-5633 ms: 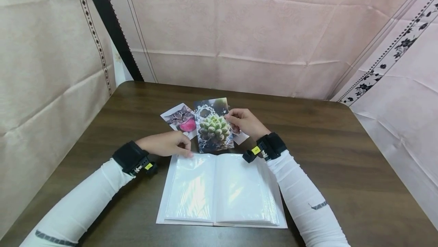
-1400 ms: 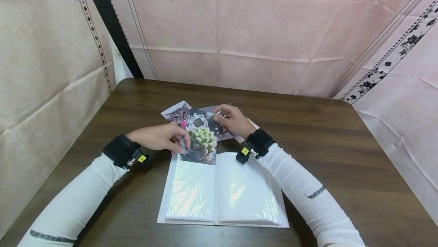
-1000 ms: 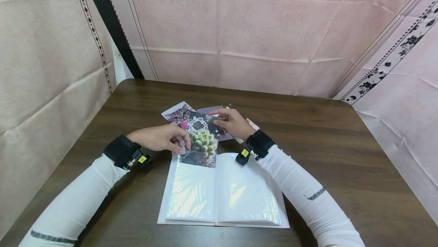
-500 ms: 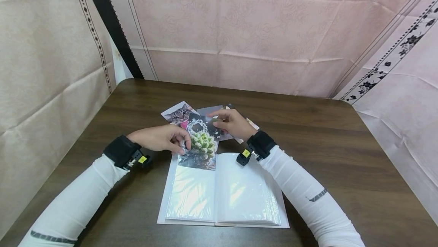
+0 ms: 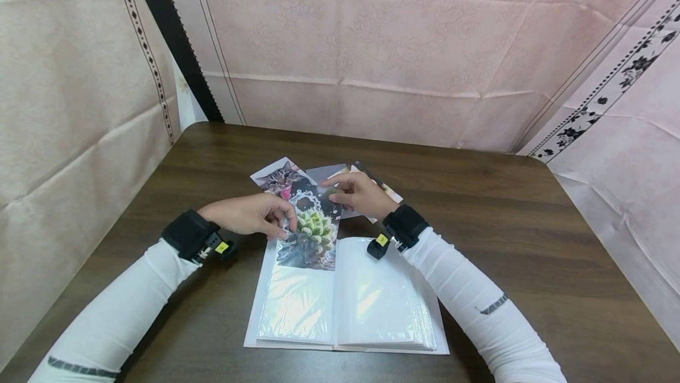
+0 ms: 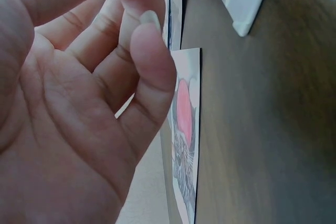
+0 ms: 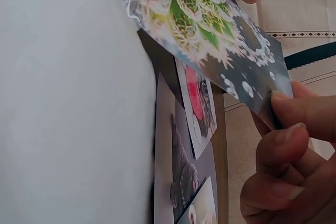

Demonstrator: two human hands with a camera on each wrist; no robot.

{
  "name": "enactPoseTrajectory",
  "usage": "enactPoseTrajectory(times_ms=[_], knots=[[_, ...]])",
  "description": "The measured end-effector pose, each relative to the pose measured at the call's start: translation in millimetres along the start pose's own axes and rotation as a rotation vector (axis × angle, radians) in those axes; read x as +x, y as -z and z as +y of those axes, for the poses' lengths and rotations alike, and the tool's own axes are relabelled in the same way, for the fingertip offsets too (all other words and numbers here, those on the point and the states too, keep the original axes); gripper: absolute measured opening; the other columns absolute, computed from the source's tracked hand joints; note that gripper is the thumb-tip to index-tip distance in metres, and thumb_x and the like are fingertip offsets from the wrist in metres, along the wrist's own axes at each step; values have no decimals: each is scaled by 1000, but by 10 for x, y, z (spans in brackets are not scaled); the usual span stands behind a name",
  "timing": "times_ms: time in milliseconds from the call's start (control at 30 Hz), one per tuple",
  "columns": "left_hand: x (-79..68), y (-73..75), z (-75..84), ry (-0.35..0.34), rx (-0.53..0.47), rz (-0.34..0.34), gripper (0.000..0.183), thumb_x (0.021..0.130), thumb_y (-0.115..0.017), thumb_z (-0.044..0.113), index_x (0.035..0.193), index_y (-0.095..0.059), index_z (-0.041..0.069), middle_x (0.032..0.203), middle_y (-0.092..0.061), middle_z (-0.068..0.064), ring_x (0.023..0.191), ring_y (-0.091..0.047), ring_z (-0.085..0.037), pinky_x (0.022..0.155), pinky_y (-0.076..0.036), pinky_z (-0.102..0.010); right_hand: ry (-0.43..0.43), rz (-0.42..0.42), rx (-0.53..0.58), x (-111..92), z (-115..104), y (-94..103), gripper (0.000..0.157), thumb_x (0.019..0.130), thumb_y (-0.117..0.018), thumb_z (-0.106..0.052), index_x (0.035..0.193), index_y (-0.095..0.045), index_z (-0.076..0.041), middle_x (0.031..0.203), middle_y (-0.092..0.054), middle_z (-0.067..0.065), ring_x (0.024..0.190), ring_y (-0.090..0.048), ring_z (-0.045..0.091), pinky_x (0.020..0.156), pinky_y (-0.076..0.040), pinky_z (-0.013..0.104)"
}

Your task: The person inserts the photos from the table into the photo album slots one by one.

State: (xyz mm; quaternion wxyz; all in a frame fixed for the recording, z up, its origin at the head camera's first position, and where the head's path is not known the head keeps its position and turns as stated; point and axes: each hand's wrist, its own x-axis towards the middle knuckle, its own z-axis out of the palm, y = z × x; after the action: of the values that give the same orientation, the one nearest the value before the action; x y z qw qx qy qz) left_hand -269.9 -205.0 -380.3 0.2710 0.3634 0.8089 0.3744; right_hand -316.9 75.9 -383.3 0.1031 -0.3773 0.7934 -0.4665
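A photo album [image 5: 390, 294] lies spread on the table with clear plastic pockets on both pages. A photo of a green succulent [image 5: 319, 226] overlaps the top of the left page, its lower part looking hazy as if under the plastic. My right hand [image 5: 363, 194] pinches the upper right corner of the photo between thumb and finger, as the right wrist view shows. My left hand [image 5: 257, 215] has its fingers curled at the photo's left edge, by the pocket's mouth, and seems to pinch the plastic there. The exact contact is hidden.
Behind the album lie loose photos: a cat photo [image 5: 278, 177] at left, a greyish photo [image 5: 325, 170] in the middle, and another photo [image 5: 390, 191] partly under my right hand. The brown wooden table [image 5: 531, 253] ends at a pale cloth backdrop [image 5: 404, 46].
The succulent photo came from the loose photos to the left page and has slid further down it. My right hand moved with it, its index finger straightening lately; my left hand has recently stayed put.
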Motion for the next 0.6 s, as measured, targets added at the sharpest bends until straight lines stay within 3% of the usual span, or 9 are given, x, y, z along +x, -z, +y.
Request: enactPoseTrajectory(times_ms=[267,600], knots=[[7,-4,-8,-5,1,2,15,90,-65,22,105,-63,18,88,-62,-5,69,-58,-20,66,-53,-39,-43,-54,0,-25,-20,-22,31,91,-61,-8,122,-66,-8,64,-46,7,53,-42,23,52,-41,28],[6,-1,12,9,9,3,16,89,-66,21,105,-64,18,89,-61,-4,68,-57,-18,66,-53,-39,-66,-102,-21,-46,-61,-48,31,92,-60,-9,123,-65,-11,64,-47,6,54,-43,22,54,-41,27]])
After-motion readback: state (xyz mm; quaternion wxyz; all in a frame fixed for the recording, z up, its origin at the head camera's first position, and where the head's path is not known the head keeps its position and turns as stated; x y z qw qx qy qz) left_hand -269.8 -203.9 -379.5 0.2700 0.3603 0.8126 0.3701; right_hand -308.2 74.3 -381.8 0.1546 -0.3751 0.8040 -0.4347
